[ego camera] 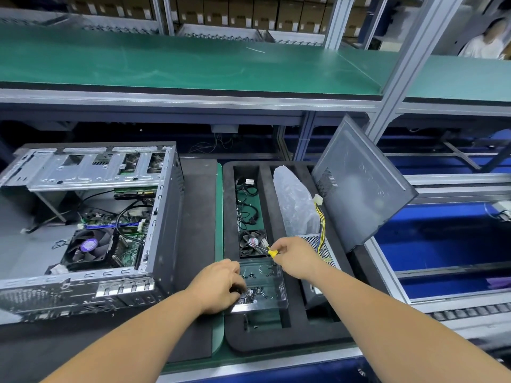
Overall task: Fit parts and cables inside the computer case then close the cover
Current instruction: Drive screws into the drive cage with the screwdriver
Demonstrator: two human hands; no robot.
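Both hands over the clear screw box [260, 286] in the foam tray [287, 338]: left hand [219, 286] with fingers curled into the box, seemingly pinching at small screws; right hand [294, 257] gripping a yellow screwdriver [270, 252]. Open computer case [91, 230] lying left on the surface, well apart. Cover [359, 183] leaning behind the tray. Better to pick one screw only, check its grip, then carry to the case slowly.

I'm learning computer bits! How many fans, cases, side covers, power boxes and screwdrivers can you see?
Black round-bladed fans: 2
Open grey metal computer case: 1
Grey flat metal side cover: 1
Silver mesh power supply box: 1
Yellow-handled screwdriver, held in the right hand: 1
Total: 6
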